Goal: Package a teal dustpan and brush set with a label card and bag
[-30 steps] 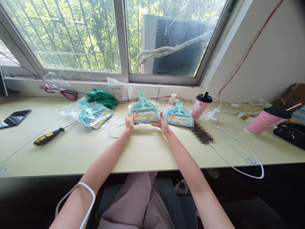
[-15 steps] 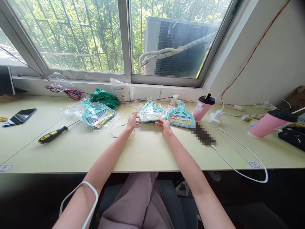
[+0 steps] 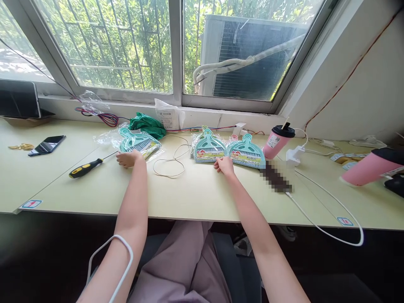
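Note:
Teal toy dustpan-and-brush sets in clear wrap lie in piles on the table. My left hand [image 3: 128, 159] is at the lower left corner of the left pile [image 3: 135, 141]. Its fingers are curled, and what they hold, if anything, is hidden. My right hand [image 3: 224, 165] rests with fingers curled in front of the middle pile [image 3: 210, 147], by its lower right corner, and nothing shows in it. Close beside this pile is the right pile [image 3: 248, 151]. A black and yellow screwdriver [image 3: 86, 168] lies left of my left hand, its shaft pointing toward the left pile.
A loop of thin cord [image 3: 170, 162] lies between the left and middle piles. Behind are a green plastic bag [image 3: 147, 124] and coiled wires [image 3: 101, 117]. A phone [image 3: 47, 145] lies left. Pink cups [image 3: 277, 141] and a white cable [image 3: 331, 195] are at right.
My left hand has left the middle pile and moved left to the left pile. My right hand stays by the middle pile, its fingers now more curled. The view has turned slightly left.

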Demonstrator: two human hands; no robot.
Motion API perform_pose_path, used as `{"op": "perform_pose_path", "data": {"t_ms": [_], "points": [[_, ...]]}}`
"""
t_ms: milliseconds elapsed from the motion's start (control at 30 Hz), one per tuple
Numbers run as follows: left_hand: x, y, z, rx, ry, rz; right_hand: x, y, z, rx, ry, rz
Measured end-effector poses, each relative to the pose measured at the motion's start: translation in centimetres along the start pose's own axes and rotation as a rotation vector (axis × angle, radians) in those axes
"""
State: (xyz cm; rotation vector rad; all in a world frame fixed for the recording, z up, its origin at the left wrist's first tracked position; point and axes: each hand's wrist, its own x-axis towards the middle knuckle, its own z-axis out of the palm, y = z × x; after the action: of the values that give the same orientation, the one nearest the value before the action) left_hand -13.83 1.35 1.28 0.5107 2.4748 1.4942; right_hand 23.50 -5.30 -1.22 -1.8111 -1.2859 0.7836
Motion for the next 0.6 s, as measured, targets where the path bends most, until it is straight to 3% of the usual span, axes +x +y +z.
{"op": "perform_pose_path", "data": {"t_ms": [100,400,600], "points": [[0.6,-0.2,0.2,0.004,0.087,-0.089,-0.8,-0.5,0.3,-0.177,0.029,-0.046],[-0.6,0.3,-0.4,-0.012,0.159,0.040,-1.6,-1.2,1.2,-0.384,0.088,-0.148],[1.1,0.4,-0.1,-0.138,-0.043,0.208,-1.6,-1.2,1.3,-0.391,0.105,-0.192]]}}
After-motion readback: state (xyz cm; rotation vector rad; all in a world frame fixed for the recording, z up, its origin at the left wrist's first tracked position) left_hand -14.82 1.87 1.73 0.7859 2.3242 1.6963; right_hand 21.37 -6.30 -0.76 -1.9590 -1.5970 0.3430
